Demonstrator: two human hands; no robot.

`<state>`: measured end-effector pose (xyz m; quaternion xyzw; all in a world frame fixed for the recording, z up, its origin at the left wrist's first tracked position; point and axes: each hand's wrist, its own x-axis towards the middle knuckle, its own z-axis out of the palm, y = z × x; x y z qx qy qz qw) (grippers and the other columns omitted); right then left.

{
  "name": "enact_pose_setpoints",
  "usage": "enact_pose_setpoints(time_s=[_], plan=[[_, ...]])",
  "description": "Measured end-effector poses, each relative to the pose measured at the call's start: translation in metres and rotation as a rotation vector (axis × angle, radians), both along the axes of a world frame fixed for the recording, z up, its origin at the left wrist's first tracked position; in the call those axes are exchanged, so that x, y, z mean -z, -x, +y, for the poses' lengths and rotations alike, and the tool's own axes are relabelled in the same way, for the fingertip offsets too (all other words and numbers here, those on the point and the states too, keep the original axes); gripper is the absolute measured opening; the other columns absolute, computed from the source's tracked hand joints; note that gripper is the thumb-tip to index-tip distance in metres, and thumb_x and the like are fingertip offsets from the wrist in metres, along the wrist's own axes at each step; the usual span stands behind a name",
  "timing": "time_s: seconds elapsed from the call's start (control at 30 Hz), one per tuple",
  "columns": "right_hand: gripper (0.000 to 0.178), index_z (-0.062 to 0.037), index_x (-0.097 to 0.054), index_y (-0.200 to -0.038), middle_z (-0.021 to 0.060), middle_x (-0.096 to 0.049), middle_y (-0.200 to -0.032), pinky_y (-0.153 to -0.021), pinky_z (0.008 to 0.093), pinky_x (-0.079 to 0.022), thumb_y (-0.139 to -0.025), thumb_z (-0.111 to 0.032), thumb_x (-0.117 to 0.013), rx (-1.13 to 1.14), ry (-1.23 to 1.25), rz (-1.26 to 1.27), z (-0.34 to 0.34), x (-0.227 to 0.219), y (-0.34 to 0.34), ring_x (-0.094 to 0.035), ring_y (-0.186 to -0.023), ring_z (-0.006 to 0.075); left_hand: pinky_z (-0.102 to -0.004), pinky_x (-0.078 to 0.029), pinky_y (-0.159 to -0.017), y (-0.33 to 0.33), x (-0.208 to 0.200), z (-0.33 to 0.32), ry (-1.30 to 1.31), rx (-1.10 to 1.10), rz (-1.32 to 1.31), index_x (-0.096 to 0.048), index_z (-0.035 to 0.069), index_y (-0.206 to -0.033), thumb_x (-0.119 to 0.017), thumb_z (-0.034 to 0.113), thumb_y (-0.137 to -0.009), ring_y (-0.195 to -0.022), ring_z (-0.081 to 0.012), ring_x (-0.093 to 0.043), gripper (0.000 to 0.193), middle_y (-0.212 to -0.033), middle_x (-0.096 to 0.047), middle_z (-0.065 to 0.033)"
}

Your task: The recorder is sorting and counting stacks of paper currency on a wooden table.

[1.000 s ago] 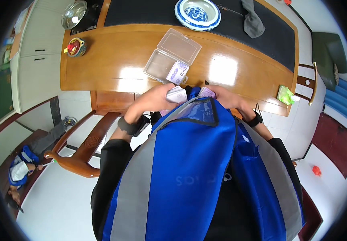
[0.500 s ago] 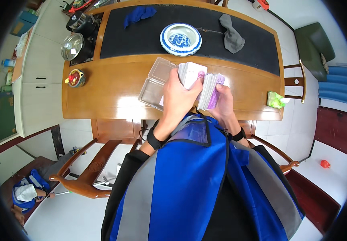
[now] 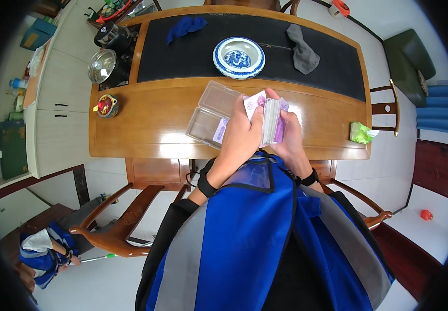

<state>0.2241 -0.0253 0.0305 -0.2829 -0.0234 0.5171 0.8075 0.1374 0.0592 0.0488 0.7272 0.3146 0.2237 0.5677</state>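
Note:
Both hands are close together over the near part of the wooden table (image 3: 146, 116), with a stack of cards between them. My left hand (image 3: 240, 128) grips cards at the left, and a white card with a purple print (image 3: 255, 103) shows its face under the thumb. Held on edge in my right hand (image 3: 289, 136) is the thick rest of the stack of cards (image 3: 270, 122), a purple card outermost. Beside my left hand lies a clear plastic case (image 3: 203, 124), lid open, with a single card (image 3: 220, 130) in it.
A blue-and-white bowl (image 3: 238, 58), a blue cloth (image 3: 185, 28) and a grey cloth (image 3: 304, 52) rest on the dark table inlay. Pots (image 3: 102, 67) and a small jar (image 3: 108, 105) stand left, a green tissue pack (image 3: 361, 132) right. Another person (image 3: 47, 249) holds a pole at lower left.
The two portions of cards, apart before, are now side by side as one stack. The card in the case has come into view from behind my left hand. The other person's pole has shifted.

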Motion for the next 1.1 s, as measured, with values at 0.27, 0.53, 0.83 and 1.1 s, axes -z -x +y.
enact_pose_setpoints(time_s=[0.27,0.53,0.83,1.1], plan=[[0.050,-0.0048,-0.039,-0.123,0.0117,-0.052,-0.110,-0.090,0.0374,-0.040,-0.078,-0.025,-0.047,-0.049,0.013,0.320,-0.005,0.019,0.000,-0.052,-0.100,0.0238,-0.0403,-0.037,-0.087,0.005,-0.016,-0.001,-0.101,0.063,0.344,-0.032,-0.011,-0.121,-0.038,0.019,-0.086,-0.101,-0.0421,-0.047,0.046,-0.112,-0.043,-0.0299],[0.040,-0.0046,-0.049,-0.111,0.0107,-0.055,-0.105,-0.087,0.0389,-0.042,-0.079,-0.029,-0.048,-0.143,0.058,0.466,-0.001,0.027,-0.001,-0.054,-0.097,0.0239,-0.0437,-0.033,-0.088,0.006,-0.006,0.006,-0.461,0.057,0.021,-0.037,-0.007,-0.118,-0.045,0.015,-0.081,-0.103,-0.0387,-0.043,0.044,-0.114,-0.043,-0.0245],[0.036,-0.0034,-0.049,-0.108,0.0120,-0.056,-0.101,-0.082,0.0365,-0.046,-0.081,-0.027,-0.047,-0.150,0.089,0.411,-0.005,0.032,-0.001,-0.056,-0.091,0.0236,-0.0418,-0.036,-0.085,0.010,-0.008,0.007,-0.433,0.128,-0.114,-0.045,-0.004,-0.112,-0.052,0.017,-0.079,-0.100,-0.0369,-0.046,0.039,-0.109,-0.049,-0.0216],[0.037,-0.0021,-0.048,-0.108,0.0127,-0.057,-0.099,-0.081,0.0369,-0.046,-0.081,-0.028,-0.047,-0.175,0.165,0.329,-0.008,0.031,-0.001,-0.057,-0.090,0.0241,-0.0398,-0.037,-0.088,0.014,-0.006,0.016,-0.449,0.343,0.017,-0.041,-0.002,-0.117,-0.064,0.029,-0.071,-0.103,-0.0363,-0.048,0.060,-0.115,-0.046,-0.0229]])
